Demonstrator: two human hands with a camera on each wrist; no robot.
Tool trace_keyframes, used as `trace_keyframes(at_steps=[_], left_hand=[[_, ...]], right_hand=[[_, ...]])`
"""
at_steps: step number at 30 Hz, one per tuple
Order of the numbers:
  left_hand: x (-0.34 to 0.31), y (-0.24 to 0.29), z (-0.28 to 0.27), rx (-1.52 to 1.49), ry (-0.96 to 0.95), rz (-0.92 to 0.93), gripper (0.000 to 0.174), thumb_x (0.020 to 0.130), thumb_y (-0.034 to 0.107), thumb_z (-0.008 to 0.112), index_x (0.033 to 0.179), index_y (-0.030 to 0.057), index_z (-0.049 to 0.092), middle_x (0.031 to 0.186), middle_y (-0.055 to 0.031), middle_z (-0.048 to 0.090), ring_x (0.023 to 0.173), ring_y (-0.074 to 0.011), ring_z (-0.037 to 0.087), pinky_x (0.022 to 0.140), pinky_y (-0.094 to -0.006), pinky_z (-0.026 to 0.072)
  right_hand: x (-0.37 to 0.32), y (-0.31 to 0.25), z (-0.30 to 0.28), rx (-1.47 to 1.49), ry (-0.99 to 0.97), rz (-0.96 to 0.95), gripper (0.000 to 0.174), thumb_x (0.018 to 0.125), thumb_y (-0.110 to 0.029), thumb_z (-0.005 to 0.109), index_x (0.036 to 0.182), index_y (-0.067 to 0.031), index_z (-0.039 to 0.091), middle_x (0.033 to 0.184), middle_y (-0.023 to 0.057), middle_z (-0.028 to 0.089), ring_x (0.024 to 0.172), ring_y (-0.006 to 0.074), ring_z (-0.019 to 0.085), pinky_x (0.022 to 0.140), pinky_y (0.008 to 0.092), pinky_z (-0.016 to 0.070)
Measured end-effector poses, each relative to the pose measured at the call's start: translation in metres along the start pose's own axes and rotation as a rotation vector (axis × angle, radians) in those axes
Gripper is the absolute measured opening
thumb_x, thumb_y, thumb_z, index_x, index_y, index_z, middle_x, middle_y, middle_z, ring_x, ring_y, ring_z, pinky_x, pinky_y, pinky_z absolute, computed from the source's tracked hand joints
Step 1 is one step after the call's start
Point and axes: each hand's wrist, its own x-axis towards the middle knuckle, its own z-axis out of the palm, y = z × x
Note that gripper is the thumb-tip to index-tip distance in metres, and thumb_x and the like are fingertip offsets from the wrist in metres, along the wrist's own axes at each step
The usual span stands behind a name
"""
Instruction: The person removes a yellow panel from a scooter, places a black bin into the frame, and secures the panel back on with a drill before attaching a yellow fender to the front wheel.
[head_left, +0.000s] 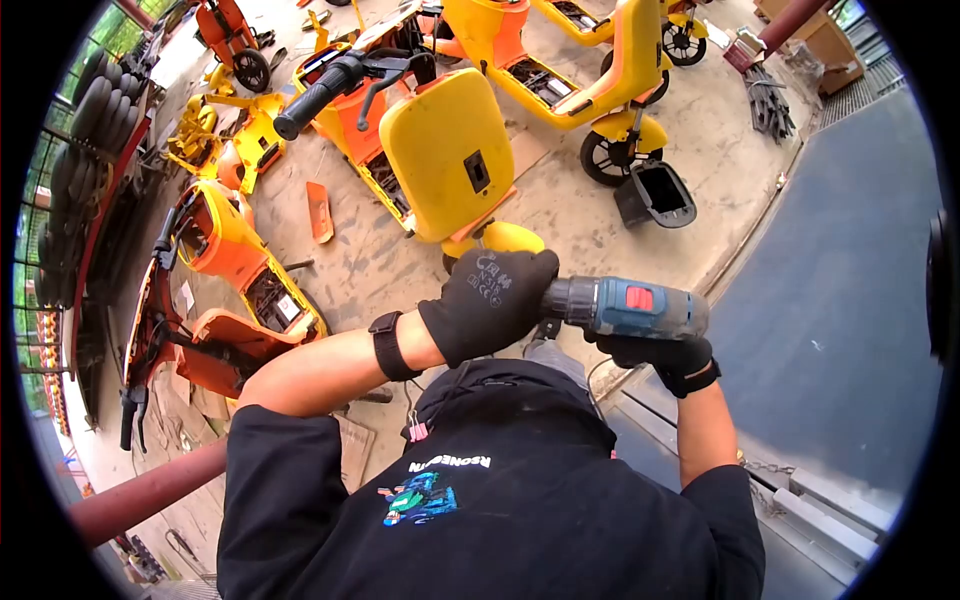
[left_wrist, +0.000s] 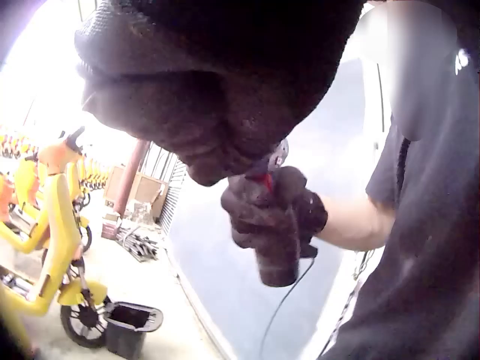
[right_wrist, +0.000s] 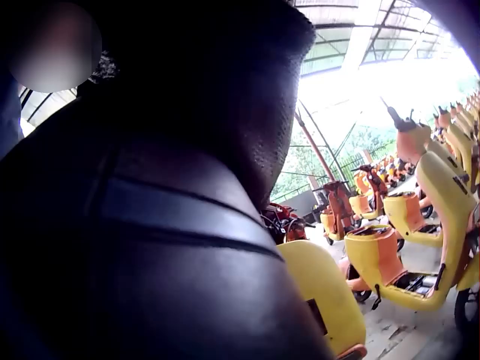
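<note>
In front of the person's chest is a blue and black cordless drill [head_left: 655,312] with a red patch on its body, lying sideways in the head view. The gloved left hand [head_left: 490,303] wraps round its front end, so the chuck and any bit are hidden. From below, the gloved right hand [head_left: 655,358] grips the handle; its curled fingers [left_wrist: 247,214] and the drill's base [left_wrist: 277,268] show in the left wrist view. A dark blurred surface covers much of the right wrist view.
A yellow seat [head_left: 450,150] on a partly stripped scooter stands just ahead. Another stripped scooter [head_left: 235,250] is at the left. A black bin-like box [head_left: 655,195] sits by a scooter wheel. To the right lies a large grey-blue surface [head_left: 800,320]; a red pole [head_left: 150,492] crosses lower left.
</note>
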Motion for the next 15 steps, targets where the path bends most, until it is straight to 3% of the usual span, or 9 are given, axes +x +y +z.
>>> trace_keyframes(at_steps=[1, 3, 5, 7, 9, 10, 12, 13, 15], left_hand=[[0.001, 0.0, 0.0, 0.0, 0.002, 0.006, 0.019, 0.071, 0.016, 0.067, 0.081, 0.0084, 0.053, 0.069, -0.0105, 0.061, 0.066, -0.0304, 0.063, 0.054, -0.0413, 0.0466], [0.007, 0.0, 0.0, 0.075, 0.208, 0.088, 0.02, 0.07, 0.015, 0.067, 0.082, 0.0096, 0.052, 0.069, -0.0088, 0.06, 0.062, -0.0278, 0.063, 0.051, -0.04, 0.0453], [0.01, -0.008, 0.001, 0.102, 0.23, 0.126, 0.021, 0.069, 0.015, 0.067, 0.081, 0.0101, 0.052, 0.069, -0.0071, 0.059, 0.06, -0.0261, 0.062, 0.05, -0.039, 0.0444], [0.014, -0.01, -0.002, 0.135, 0.249, 0.165, 0.021, 0.068, 0.014, 0.067, 0.08, 0.0106, 0.051, 0.069, -0.0055, 0.059, 0.058, -0.0244, 0.062, 0.048, -0.038, 0.0435], [0.016, -0.007, -0.007, 0.233, 0.118, 0.098, 0.03, 0.065, 0.016, 0.069, 0.089, 0.009, 0.053, 0.08, -0.0087, 0.06, 0.072, -0.0264, 0.062, 0.062, -0.0399, 0.0468], [0.021, -0.008, -0.011, 0.229, 0.118, 0.111, 0.03, 0.065, 0.016, 0.069, 0.089, 0.009, 0.053, 0.08, -0.0087, 0.06, 0.072, -0.0264, 0.062, 0.062, -0.0399, 0.0468], [0.033, -0.017, -0.022, 0.319, 0.315, 0.19, 0.057, 0.063, 0.02, 0.072, 0.114, 0.0053, 0.05, 0.105, -0.0164, 0.055, 0.1, -0.032, 0.056, 0.087, -0.0451, 0.0415], [0.029, -0.012, -0.035, 0.24, 0.263, 0.118, 0.087, 0.061, 0.016, 0.077, 0.135, 0.0013, 0.034, 0.13, -0.0206, 0.04, 0.12, -0.0391, 0.04, 0.099, -0.0447, 0.0336], [0.02, -0.023, -0.048, 0.225, 0.315, 0.038, 0.101, 0.06, 0.016, 0.08, 0.142, 0.0011, 0.024, 0.14, -0.0215, 0.032, 0.128, -0.0392, 0.035, 0.104, -0.045, 0.0313]], right_hand=[[-0.004, -0.017, 0.005, 0.3, -0.014, 0.254, 0.027, 0.08, -0.015, 0.071, 0.104, -0.007, 0.061, 0.089, 0.003, 0.065, 0.078, 0.0131, 0.061, 0.065, 0.0282, 0.0491], [-0.003, -0.023, 0.011, 0.378, -0.028, 0.25, 0.026, 0.08, -0.009, 0.069, 0.104, -0.0072, 0.061, 0.089, 0.0019, 0.064, 0.078, 0.0107, 0.059, 0.065, 0.0249, 0.0477], [-0.002, -0.013, 0.021, 0.517, 0.05, 0.061, 0.027, 0.08, -0.009, 0.069, 0.105, -0.006, 0.06, 0.09, 0.0029, 0.064, 0.079, 0.0106, 0.059, 0.068, 0.0245, 0.0476], [-0.001, -0.014, 0.027, 0.497, 0.083, 0.024, 0.029, 0.08, -0.009, 0.068, 0.107, -0.0054, 0.06, 0.093, 0.0041, 0.064, 0.082, 0.011, 0.059, 0.071, 0.0248, 0.0483], [-0.002, -0.017, 0.033, 0.545, 0.112, 0.026, 0.028, 0.081, -0.012, 0.068, 0.107, -0.0056, 0.06, 0.096, 0.0043, 0.064, 0.085, 0.0114, 0.059, 0.072, 0.0251, 0.0484], [-0.002, -0.014, 0.038, 0.632, 0.163, 0.005, 0.028, 0.078, -0.011, 0.068, 0.104, -0.0052, 0.06, 0.096, 0.0048, 0.063, 0.084, 0.0128, 0.059, 0.071, 0.027, 0.0478], [0.0, -0.016, 0.042, 0.695, 0.233, -0.031, 0.027, 0.077, -0.011, 0.067, 0.102, -0.0049, 0.059, 0.093, 0.0049, 0.062, 0.082, 0.0138, 0.058, 0.071, 0.0279, 0.0473], [0.0, -0.017, 0.042, 0.76, 0.284, -0.06, 0.027, 0.075, -0.01, 0.066, 0.101, -0.0046, 0.058, 0.09, 0.0049, 0.06, 0.08, 0.0149, 0.058, 0.071, 0.0288, 0.0468], [0.008, -0.001, 0.036, 0.795, 0.318, -0.125, 0.023, 0.073, -0.01, 0.064, 0.095, -0.0047, 0.057, 0.083, 0.005, 0.056, 0.076, 0.016, 0.056, 0.069, 0.0297, 0.046]])
